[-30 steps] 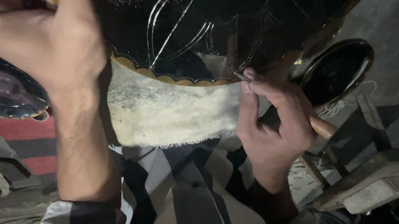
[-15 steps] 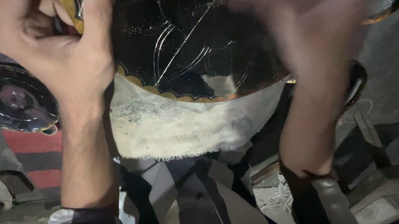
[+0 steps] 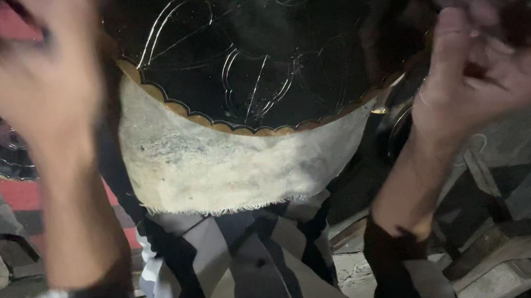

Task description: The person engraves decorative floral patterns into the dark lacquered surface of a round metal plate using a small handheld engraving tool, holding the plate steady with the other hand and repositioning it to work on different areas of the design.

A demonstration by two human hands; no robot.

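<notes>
Black engraved tray (image 3: 275, 38), perhaps unheld

Dark sleeves on both forearms; striped garment (image 3: 251, 275) below (grey, black and pale bands).

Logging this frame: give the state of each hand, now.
Left hand: blurred, fingers curled at the dark engraved tray's edge; grip cannot be told.
Right hand: fingers loosely curled beside the tray; cannot tell if holding anything.

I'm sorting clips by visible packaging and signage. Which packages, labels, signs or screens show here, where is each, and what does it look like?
None in view: no package, label, sign or screen.
What shows instead is a large black engraved tray with a gold scalloped rim, resting on a pale frayed cloth between the left hand and the right hand.
</notes>
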